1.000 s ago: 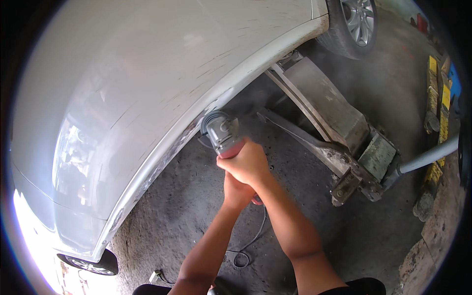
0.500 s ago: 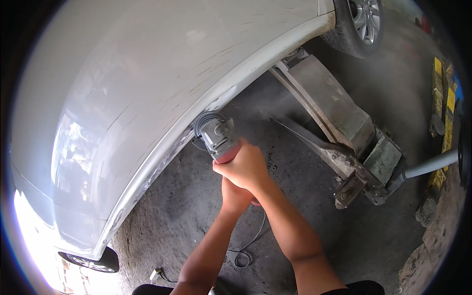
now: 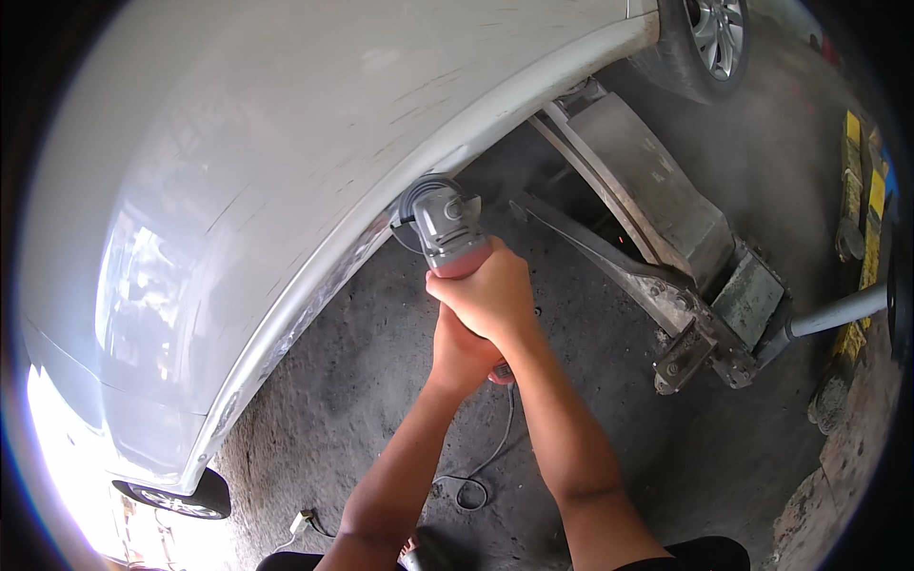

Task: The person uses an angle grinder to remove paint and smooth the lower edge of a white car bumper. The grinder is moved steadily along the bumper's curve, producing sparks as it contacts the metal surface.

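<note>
Both my hands are closed around an angle grinder (image 3: 447,221) with a grey metal head and a red body. My right hand (image 3: 497,290) wraps the body just behind the head. Lower and nearer to me, my left hand (image 3: 460,350) grips the rear part, partly hidden by the right wrist. The grinder's head is up against the lower sill (image 3: 347,249) of a pale silver car, where the paint looks worn and bare in patches. The contact of its disc with the metal is hidden. A grey cord (image 3: 490,457) trails from the grinder's rear to the floor.
Scratches mark the car's side panel (image 3: 276,143). A metal floor jack (image 3: 647,181) reaches under the car at right, its pale handle (image 3: 838,312) pointing right. Dusty haze hangs near the wheel (image 3: 709,48). Yellow-marked bars (image 3: 868,238) lie far right; a plug connector (image 3: 301,521) lies lower left.
The grinder and both hands have shifted right and farther up along the sill. More of the grinder's red rear end shows below my left hand. The view has moved slightly.
</note>
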